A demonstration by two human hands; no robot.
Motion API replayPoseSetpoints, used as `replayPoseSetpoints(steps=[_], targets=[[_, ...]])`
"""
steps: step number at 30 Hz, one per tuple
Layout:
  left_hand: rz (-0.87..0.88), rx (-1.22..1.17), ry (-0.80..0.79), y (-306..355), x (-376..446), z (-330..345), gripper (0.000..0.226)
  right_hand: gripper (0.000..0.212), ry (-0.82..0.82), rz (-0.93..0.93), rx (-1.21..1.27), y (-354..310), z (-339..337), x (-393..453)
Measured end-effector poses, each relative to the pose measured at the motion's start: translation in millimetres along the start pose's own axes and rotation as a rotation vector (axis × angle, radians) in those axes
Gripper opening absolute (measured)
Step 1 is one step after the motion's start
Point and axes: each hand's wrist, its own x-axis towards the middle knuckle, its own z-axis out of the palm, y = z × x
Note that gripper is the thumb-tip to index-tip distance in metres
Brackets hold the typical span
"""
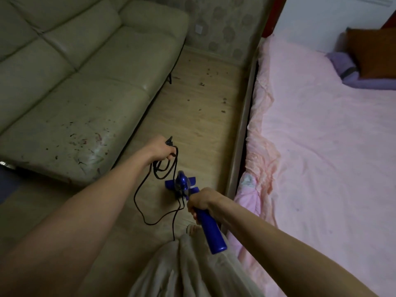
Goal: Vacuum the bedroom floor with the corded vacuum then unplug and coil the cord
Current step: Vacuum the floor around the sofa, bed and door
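The right hand [202,201] gripped the blue vacuum [211,229] by its handle, its head resting on the wooden floor [192,108] between sofa [85,82] and bed [321,136]. Just ahead, the left hand [159,147] held loops of black cord [165,168], slack trailing down to the floor.

Blue vacuum [188,189] upright on floor; black cord [165,170] loosely looped.

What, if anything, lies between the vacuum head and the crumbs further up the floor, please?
Nothing visible: bare floor runs from the vacuum to the crumbs, between sofa and bed.
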Motion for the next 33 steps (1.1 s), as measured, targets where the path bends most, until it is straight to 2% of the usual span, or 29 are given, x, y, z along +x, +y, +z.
replayPoseSetpoints(steps=[5,9,14,21,33], targets=[[0.04,-0.002,0.04,9,2,-6,0.024,0.033,0.032,-0.07,0.018,-4,-5,1],[0.05,-0.003,0.042,7,3,-4,0.027,0.031,0.102,-0.052,-0.035,4,-10,13],[-0.009,-0.027,0.09,-14,9,-17,0.025,0.031,0.136,-0.065,-0.059,-9,-20,26],[-0.041,0.02,0.123,-34,8,-29,0.028,0.039,0.032,-0.03,-0.113,-34,-4,19],[-0.008,-0.087,0.138,-36,34,-58,0.017,0.026,0.143,-0.058,-0.059,-52,-2,42]])
